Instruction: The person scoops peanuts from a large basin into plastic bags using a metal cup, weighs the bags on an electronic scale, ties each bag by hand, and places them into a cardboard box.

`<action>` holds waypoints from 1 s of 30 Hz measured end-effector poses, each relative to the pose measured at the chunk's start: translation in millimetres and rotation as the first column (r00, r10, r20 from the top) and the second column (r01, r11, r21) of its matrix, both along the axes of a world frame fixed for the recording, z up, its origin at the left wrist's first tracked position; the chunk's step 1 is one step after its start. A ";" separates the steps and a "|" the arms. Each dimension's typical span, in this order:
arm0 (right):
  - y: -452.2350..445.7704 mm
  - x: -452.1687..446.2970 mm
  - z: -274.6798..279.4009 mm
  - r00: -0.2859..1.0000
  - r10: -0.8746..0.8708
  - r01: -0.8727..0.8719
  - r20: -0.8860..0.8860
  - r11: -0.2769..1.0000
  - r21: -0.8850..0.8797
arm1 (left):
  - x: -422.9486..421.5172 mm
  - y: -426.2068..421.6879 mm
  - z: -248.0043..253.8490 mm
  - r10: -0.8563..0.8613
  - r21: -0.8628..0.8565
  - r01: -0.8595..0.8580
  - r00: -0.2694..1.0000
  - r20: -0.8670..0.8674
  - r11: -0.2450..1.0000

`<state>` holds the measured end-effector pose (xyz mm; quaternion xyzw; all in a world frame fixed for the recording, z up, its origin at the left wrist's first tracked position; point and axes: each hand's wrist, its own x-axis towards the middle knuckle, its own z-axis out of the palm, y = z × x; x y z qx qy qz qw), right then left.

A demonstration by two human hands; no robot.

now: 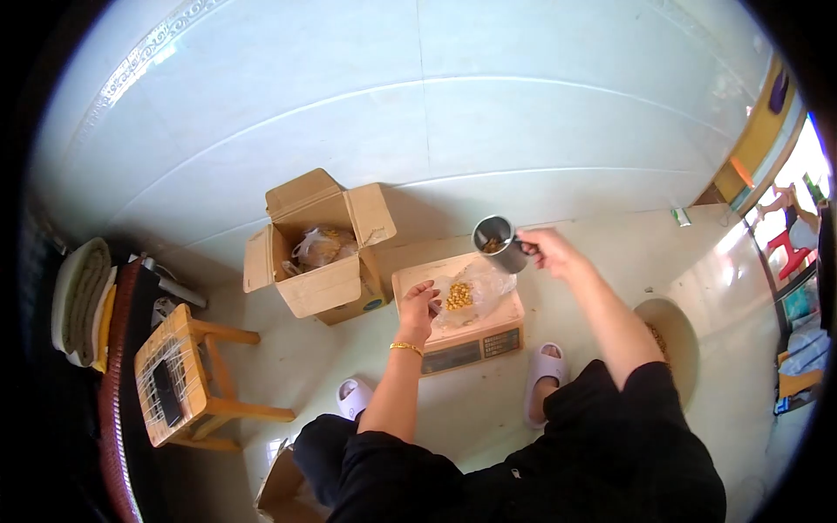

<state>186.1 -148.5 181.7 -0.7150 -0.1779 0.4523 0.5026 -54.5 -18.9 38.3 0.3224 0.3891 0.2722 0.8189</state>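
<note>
My right hand [547,251] grips a dark metal mug [508,254] by its handle, with some brownish pieces inside. The mug is tilted above the right side of a clear plastic bag [494,288]. In the bag lies a small heap of golden-yellow pieces [459,296], too small to name. My left hand [418,307] is closed at the bag's left edge, its fingers partly hiding what they pinch. Under the bag stands a weighing scale [471,350] with a display and keypad facing me.
An open cardboard box [327,288] holding plastic-wrapped goods stands left of the scale. Further left is a wooden stool [199,383] with a black phone-like object [166,392] on it. A round pale basin [684,349] sits at the right. Another cardboard box [283,488] is near my leg.
</note>
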 end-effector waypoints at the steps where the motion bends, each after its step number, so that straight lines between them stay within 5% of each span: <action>1: -14.1 6.2 18.4 1.000 0.007 -0.008 0.022 0.999 0.052 | -0.2 0.7 1.2 0.013 0.001 -0.013 1.000 -0.015 1.000; 6: -134.2 32.7 76.5 0.991 -0.088 0.052 0.105 0.951 0.305 | 0.8 3.8 11.4 0.086 0.113 -0.091 0.995 0.044 0.989; 10: -255.3 40.7 62.8 0.895 -0.447 0.414 0.006 0.834 0.365 | 3.5 -0.5 23.5 0.112 0.166 -0.125 0.990 0.088 0.978; 12: -306.2 31.9 46.5 0.835 -0.544 0.492 0.081 0.804 0.335 | 3.5 -1.1 19.5 0.111 0.138 -0.124 0.989 0.096 0.983; 16: -381.2 48.0 -25.0 0.781 -0.517 0.567 0.350 0.822 -0.051 | 3.2 -8.2 9.5 0.092 0.099 -0.092 0.996 0.006 0.991; 18: -396.2 70.9 -72.7 0.745 -0.479 0.603 0.463 0.782 -0.161 | 3.6 -8.0 4.3 0.089 0.071 -0.085 0.995 -0.047 0.994; 20: -396.4 80.5 -101.8 0.522 0.104 0.545 0.847 0.723 -0.424 | 0.9 -9.2 8.0 0.086 0.077 -0.082 0.995 -0.045 0.994; 22: -380.4 68.6 -114.7 0.504 0.217 0.473 0.836 0.740 -0.478 | -1.4 -9.0 8.5 0.073 0.081 -0.069 0.996 -0.044 0.994; 24: -363.0 61.4 -149.9 0.200 0.622 0.524 0.757 0.586 -0.619 | 0.6 -8.2 6.6 0.081 0.097 -0.075 0.995 -0.057 0.993; 25: -351.2 62.0 -173.2 0.393 0.628 0.540 0.672 0.434 -0.721 | 1.6 -6.9 5.2 0.078 0.100 -0.072 0.995 -0.063 0.992; 26: -344.9 61.9 -190.4 0.402 0.625 0.534 0.669 0.433 -0.726 | 0.6 -5.8 2.8 0.071 0.091 -0.065 0.995 -0.068 0.994; 28: -340.3 57.8 -221.2 0.509 0.661 0.261 0.551 0.491 -0.831 | -2.2 -7.1 0.2 0.051 0.077 -0.045 0.995 -0.081 0.996; 30: -366.4 63.4 -276.8 0.562 0.534 0.276 0.632 0.599 -0.751 | 3.4 -9.9 2.6 0.046 0.112 -0.035 0.994 -0.098 0.993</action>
